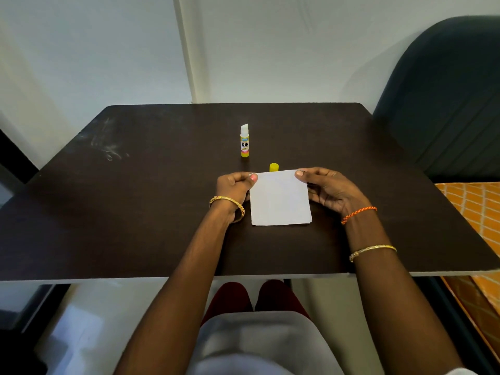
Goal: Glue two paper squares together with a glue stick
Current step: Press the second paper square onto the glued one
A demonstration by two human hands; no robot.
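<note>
A white paper square (280, 198) lies on the dark table (135, 212), with a second sheet's edge showing under it at the lower right. My left hand (234, 185) pinches its far left corner. My right hand (327, 189) pinches its far right corner, thumb on top. The glue stick (244, 140) stands upright and uncapped behind the paper, its white glue extended. Its yellow cap (274, 167) stands just beyond the paper's far edge.
A dark upholstered chair (443, 98) stands at the table's right rear. An orange patterned fabric (470, 212) lies beyond the table's right edge. White smudges (108, 147) mark the table's far left. A wall rises behind the table.
</note>
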